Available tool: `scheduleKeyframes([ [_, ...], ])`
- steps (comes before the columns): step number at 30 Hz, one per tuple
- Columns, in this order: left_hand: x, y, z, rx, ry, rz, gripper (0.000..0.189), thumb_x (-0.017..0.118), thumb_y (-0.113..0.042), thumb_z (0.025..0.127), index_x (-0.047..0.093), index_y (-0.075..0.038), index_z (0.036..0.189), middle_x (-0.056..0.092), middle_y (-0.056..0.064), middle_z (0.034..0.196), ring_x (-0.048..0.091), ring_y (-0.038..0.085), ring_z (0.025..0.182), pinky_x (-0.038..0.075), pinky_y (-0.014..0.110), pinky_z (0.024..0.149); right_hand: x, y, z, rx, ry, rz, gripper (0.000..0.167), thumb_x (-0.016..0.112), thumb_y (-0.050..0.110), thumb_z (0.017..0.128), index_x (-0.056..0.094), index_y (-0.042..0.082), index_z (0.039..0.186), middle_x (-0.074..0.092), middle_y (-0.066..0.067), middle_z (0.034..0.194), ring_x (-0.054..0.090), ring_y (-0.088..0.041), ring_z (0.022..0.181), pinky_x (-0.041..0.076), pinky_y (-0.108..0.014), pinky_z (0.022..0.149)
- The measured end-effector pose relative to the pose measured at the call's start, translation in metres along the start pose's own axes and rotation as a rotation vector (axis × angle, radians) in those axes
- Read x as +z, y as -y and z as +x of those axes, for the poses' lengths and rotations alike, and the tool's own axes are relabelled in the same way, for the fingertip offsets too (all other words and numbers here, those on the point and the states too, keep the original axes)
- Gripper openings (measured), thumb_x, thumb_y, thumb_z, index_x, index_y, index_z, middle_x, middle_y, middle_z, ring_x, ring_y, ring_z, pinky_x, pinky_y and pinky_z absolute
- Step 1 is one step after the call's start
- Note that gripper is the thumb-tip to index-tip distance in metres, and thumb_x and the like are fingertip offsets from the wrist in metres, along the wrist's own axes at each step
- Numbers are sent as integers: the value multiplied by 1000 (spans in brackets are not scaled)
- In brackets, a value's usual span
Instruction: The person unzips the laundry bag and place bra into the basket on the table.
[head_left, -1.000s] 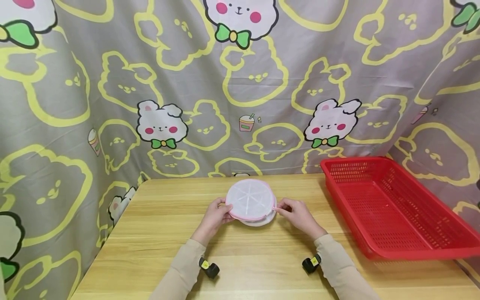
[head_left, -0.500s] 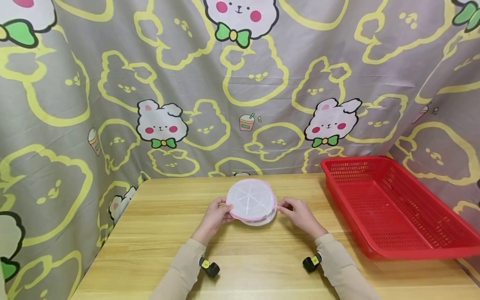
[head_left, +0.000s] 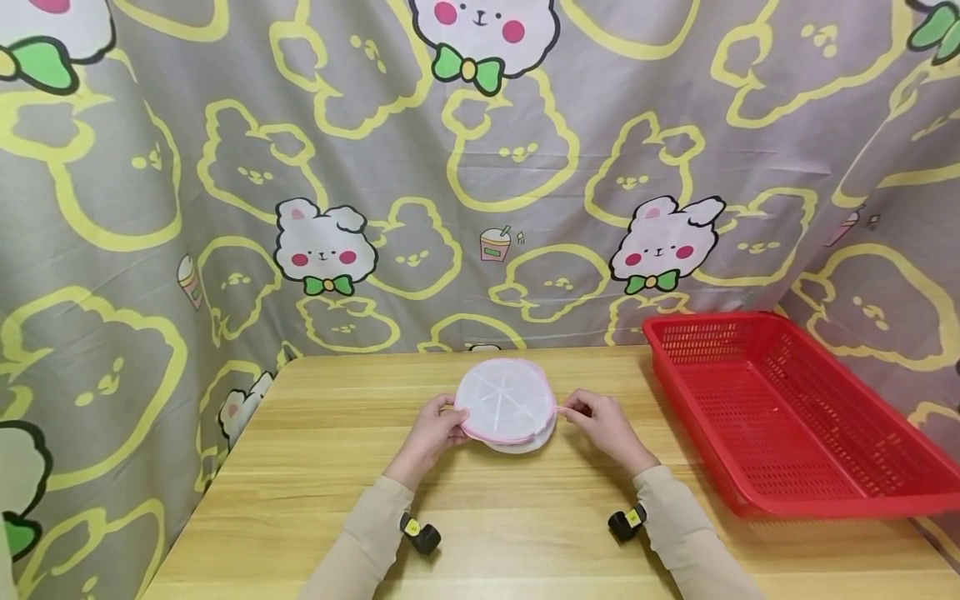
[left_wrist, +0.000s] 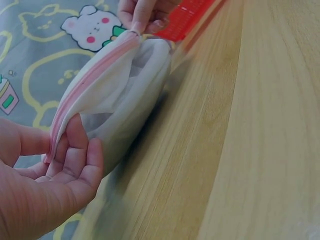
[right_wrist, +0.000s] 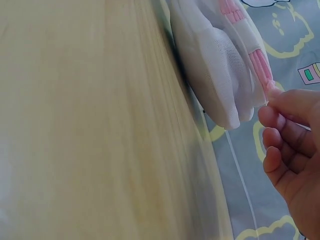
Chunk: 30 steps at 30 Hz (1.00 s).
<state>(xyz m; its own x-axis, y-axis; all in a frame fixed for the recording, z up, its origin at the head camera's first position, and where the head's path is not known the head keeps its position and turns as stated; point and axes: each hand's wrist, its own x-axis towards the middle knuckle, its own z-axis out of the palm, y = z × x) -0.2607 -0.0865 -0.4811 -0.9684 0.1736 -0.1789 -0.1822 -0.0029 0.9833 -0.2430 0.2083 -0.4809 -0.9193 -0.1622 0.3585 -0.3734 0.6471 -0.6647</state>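
A round white mesh laundry bag (head_left: 501,402) with a pink zipper (left_wrist: 90,75) around its edge is held over the wooden table. My left hand (head_left: 435,431) pinches the bag's left edge between thumb and fingers. In the left wrist view the bag's side gapes between the zippered top edge and the lower mesh, and one fingertip reaches into that gap. At the opposite edge my right hand (head_left: 603,425) pinches the end of the pink zipper, seen in the right wrist view as the thumb and index finger (right_wrist: 295,105) meeting there. Whether a zipper pull is between them is hidden.
A red perforated plastic basket (head_left: 832,507) stands at the right of the wooden table (head_left: 495,533). Behind the table hangs a grey curtain (head_left: 420,167) with cartoon animals. Each wrist wears a small black camera (head_left: 622,525).
My right hand has shifted slightly to the right along with the bag's right edge. My left hand keeps its hold with barely any movement.
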Motion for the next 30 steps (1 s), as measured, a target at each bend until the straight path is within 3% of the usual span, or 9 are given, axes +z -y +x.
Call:
scheduleKeyframes([
  [14, -2, -1, 0, -4, 12, 14, 30, 54, -3, 96, 50, 7, 124, 63, 2, 73, 63, 12, 62, 60, 39, 75, 2, -5, 5, -2, -3, -15, 6, 72, 19, 87, 69, 15, 83, 65, 5, 72, 49, -4, 65, 44, -19, 59],
  [21, 2, -23, -18, -1, 32, 11, 29, 52, 0, 95, 49, 10, 123, 62, 2, 73, 63, 12, 63, 60, 40, 77, 1, -8, 10, -13, 0, -39, 6, 71, 19, 88, 69, 16, 83, 64, 6, 72, 49, -5, 65, 44, -19, 60],
  [30, 1, -22, -17, -5, 37, 12, 30, 52, 0, 95, 48, 10, 124, 62, 2, 74, 63, 11, 63, 59, 36, 74, 1, -7, 14, -31, -20, -42, 7, 73, 18, 86, 68, 16, 82, 63, 6, 70, 47, -5, 64, 42, -19, 58],
])
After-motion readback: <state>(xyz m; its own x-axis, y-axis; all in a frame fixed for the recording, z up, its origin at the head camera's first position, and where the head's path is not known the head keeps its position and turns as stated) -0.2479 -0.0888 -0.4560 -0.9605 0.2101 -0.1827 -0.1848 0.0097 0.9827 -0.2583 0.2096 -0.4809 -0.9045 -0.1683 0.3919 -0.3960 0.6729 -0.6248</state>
